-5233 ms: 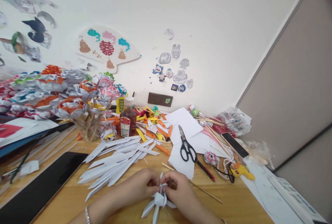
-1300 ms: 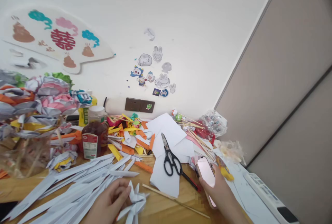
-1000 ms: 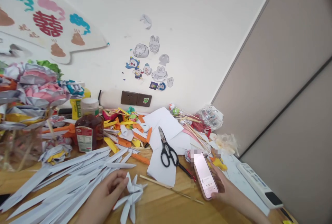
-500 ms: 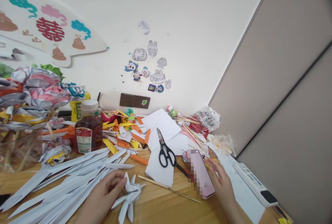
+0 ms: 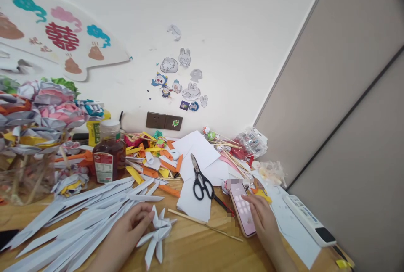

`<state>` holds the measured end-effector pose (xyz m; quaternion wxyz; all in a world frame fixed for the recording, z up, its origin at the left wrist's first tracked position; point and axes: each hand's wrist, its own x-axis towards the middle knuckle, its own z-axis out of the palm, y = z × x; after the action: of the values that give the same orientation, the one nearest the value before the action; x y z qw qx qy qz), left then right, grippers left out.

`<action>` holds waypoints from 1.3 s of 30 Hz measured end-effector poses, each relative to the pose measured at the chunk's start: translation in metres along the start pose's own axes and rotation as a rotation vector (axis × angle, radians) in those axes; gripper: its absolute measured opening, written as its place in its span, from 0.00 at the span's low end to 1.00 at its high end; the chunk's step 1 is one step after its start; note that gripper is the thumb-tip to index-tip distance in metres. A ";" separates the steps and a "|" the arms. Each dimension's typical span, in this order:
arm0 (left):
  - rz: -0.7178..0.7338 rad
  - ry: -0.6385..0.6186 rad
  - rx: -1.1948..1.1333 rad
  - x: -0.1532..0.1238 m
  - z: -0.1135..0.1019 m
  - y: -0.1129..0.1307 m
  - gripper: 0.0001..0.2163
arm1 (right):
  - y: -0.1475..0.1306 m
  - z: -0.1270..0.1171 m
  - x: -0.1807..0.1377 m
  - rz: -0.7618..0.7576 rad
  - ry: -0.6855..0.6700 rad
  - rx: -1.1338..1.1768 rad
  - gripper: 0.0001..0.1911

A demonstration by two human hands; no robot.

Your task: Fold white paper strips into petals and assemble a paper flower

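A white folded-paper star (image 5: pixel 158 236) with pointed arms lies on the wooden table (image 5: pixel 195 255) near the front edge. My left hand (image 5: pixel 131 226) rests on its left side, fingers curled and pressed to the paper. A pink phone (image 5: pixel 241 209) lies flat on the table at the right, screen up. My right hand (image 5: pixel 263 218) lies beside and partly over it, a finger stretched onto the screen. A thin wooden stick (image 5: pixel 202 224) lies between the star and the phone.
Black-handled scissors (image 5: pixel 201 180) lie on white paper sheets (image 5: pixel 197 167). Several long white paper strips (image 5: pixel 88 213) fan out at the left, behind them a jar (image 5: pixel 109 157) and paper flowers (image 5: pixel 41 116). Coloured scraps, sticks and a white remote (image 5: pixel 307 220) crowd the back and right.
My right hand picked up the phone, held it tilted, then laid it flat on the table; now a finger rests on its screen. My left hand has stayed on the paper star.
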<state>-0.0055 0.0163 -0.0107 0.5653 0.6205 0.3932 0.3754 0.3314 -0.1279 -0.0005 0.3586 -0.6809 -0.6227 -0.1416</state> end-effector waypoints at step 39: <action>0.004 -0.001 0.049 0.001 -0.002 -0.003 0.12 | 0.001 -0.001 -0.003 -0.039 -0.099 -0.018 0.17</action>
<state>-0.0066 0.0183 -0.0134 0.5494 0.6349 0.4009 0.3665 0.3324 -0.1310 -0.0021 0.3183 -0.6782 -0.6514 -0.1202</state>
